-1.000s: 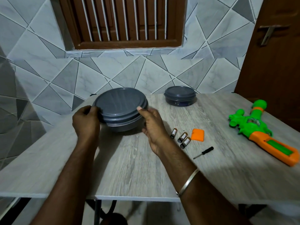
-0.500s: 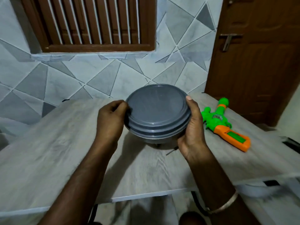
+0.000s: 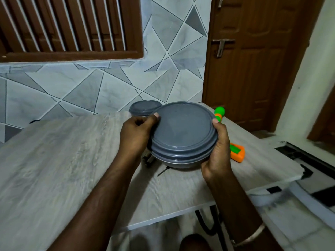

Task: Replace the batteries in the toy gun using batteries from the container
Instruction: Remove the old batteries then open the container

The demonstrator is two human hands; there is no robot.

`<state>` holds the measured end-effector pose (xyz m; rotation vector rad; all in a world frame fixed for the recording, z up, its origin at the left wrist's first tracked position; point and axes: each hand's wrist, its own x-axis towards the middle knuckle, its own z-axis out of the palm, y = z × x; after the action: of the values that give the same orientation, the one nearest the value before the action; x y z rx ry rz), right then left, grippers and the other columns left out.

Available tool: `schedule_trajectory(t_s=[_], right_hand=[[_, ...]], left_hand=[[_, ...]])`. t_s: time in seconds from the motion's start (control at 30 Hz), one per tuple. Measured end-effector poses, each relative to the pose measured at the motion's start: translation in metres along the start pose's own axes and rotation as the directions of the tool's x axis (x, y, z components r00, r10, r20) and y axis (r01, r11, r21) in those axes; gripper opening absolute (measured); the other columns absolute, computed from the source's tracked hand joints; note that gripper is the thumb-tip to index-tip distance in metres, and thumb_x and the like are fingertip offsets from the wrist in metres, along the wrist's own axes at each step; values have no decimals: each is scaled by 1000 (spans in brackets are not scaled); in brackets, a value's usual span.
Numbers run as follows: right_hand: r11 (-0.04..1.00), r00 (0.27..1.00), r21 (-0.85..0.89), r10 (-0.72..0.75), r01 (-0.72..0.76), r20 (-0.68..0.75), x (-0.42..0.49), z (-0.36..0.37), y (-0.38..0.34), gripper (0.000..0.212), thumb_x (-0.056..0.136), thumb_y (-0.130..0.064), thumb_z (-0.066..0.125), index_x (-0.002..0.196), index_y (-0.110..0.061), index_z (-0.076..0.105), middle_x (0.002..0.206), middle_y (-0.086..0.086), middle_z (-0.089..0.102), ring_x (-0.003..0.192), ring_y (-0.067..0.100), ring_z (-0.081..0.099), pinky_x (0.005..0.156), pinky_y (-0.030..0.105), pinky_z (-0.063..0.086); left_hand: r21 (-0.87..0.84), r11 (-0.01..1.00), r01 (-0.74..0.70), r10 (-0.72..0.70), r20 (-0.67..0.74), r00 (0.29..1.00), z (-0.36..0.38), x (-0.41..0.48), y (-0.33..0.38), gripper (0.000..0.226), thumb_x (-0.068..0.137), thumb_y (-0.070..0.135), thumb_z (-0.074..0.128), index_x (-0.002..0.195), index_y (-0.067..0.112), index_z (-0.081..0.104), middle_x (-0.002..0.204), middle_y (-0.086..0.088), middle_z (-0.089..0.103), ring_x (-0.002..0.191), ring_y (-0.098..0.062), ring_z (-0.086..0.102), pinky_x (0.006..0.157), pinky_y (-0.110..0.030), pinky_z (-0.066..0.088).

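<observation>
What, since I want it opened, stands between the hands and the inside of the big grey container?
Only its lid, still seated on the container. The left hand and right hand hold its opposite edges; nothing else visible blocks.

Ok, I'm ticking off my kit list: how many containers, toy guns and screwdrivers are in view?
Grey lidded containers: 2, the large container and the small container
Toy gun: 1
Screwdriver: 1, mostly hidden
Total: 4

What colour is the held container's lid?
The round plastic lid is dark grey; head view shows it best.
</observation>
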<state>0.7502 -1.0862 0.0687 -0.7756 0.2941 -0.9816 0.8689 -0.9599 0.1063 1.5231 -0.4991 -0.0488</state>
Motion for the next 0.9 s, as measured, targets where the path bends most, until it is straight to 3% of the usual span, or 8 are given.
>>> schedule_trajectory(t_s=[0.07, 0.17, 0.23, 0.4, 0.53, 0.7, 0.9], right_hand=[[1000, 1000, 9, -8, 8, 2, 0, 0, 3, 45, 93, -38, 61, 129, -13, 65, 123, 11, 72, 115, 29, 68, 106, 53, 48], [999, 1000, 26, -25, 25, -9, -1, 1, 9, 45, 93, -38, 60, 130, -12, 65, 124, 12, 71, 115, 30, 67, 106, 54, 48], [999, 999, 22, -42, 42, -13, -1, 0, 12, 45, 93, -39, 61, 129, -13, 66, 125, 12, 70, 117, 31, 66, 106, 55, 47], [999, 999, 11, -36, 37, -29, -1, -1, 12, 46, 94, -44, 60, 130, -16, 64, 123, 9, 72, 114, 28, 68, 103, 55, 50], [999, 998, 32, -33, 35, -49, -5, 2, 9, 48, 101, -44, 45, 132, -11, 62, 123, 12, 71, 113, 28, 68, 105, 55, 49], [998, 997, 45, -31, 34, -72, -6, 1, 10, 53, 100, -50, 44, 134, -14, 61, 126, 12, 70, 118, 29, 66, 107, 57, 46], [998, 995, 12, -59, 61, -81, -6, 0, 8, 52, 99, -51, 45, 133, -16, 62, 125, 11, 70, 116, 30, 67, 105, 57, 48]], left_hand=[[14, 1000, 23, -23, -23, 999, 5, 0, -1, 32, 81, 42, 81, 88, 11, 77, 84, -5, 78, 82, -24, 76, 78, -45, 62], [38, 999, 18, -16, -50, 999, 10, -1, 0, 47, 72, 53, 83, 83, 8, 75, 81, -10, 77, 79, -29, 75, 77, -53, 61], [53, 998, 20, -17, -61, 998, 10, -2, 0, 49, 65, 58, 85, 80, 12, 74, 78, -4, 77, 76, -25, 76, 76, -52, 62], [56, 996, 69, -64, -86, 994, 8, -2, -4, 54, 61, 61, 87, 84, 15, 72, 79, -1, 77, 74, -19, 76, 69, -44, 63], [39, 995, 90, -86, -101, 991, 6, -2, -4, 51, 62, 59, 89, 78, 15, 69, 73, -3, 76, 67, -21, 74, 53, -29, 47], [-3, 993, 115, -115, -85, 990, 4, -3, -7, 57, 57, 58, 92, 82, 11, 72, 73, -4, 77, 65, -20, 74, 52, -29, 49], [-109, 981, 159, -164, -36, 986, 2, -12, 4, 40, 66, 36, 93, 78, 9, 67, 68, -4, 72, 44, -5, 63, 37, -14, 39]])
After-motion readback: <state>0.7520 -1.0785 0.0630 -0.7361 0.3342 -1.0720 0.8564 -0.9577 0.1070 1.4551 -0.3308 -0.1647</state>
